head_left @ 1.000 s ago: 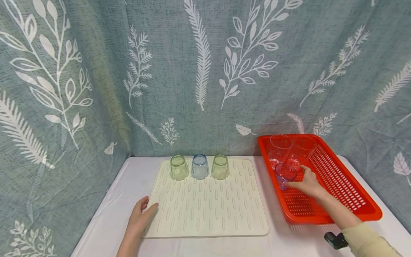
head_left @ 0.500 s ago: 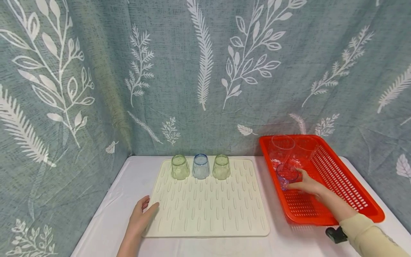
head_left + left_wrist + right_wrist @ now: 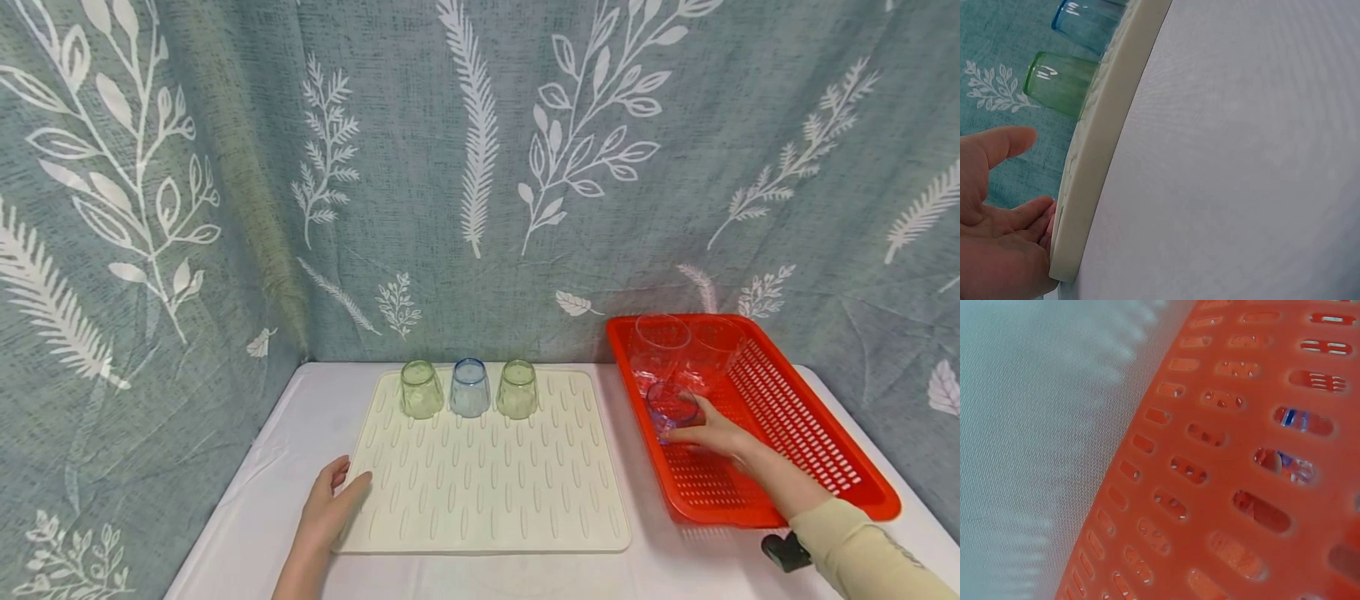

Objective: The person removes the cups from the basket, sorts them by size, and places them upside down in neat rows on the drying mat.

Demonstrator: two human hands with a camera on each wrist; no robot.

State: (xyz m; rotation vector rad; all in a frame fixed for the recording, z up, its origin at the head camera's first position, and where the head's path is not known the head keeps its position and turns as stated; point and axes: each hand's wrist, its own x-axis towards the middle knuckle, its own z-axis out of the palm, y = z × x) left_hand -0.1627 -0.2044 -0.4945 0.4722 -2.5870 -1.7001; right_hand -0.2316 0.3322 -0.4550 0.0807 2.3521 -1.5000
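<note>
In the head view my right hand [image 3: 708, 433] reaches into the red basket and grips a small blue-tinted glass [image 3: 671, 407], thumb and fingers on its sides. Through the slots in the right wrist view, only bits of the blue glass [image 3: 1295, 419] show. My left hand [image 3: 327, 504] rests at the left edge of the cream drying mat [image 3: 487, 492], fingers loose; in the left wrist view its thumb stands clear of the mat. Upside down along the mat's back edge stand a green glass [image 3: 422, 392], a blue glass [image 3: 469, 390] and another green glass [image 3: 517, 392].
Two clear glasses, a left one [image 3: 660, 350] and a right one [image 3: 712, 354], stand in the back of the red basket [image 3: 810, 400]. A patterned curtain [image 3: 405, 167] hangs behind the white table [image 3: 277, 442]. A black object [image 3: 785, 552] shows by the right sleeve.
My right hand has moved slightly leftward and closed in around the blue-tinted glass in the basket. My left hand keeps its place; the view has shifted a little.
</note>
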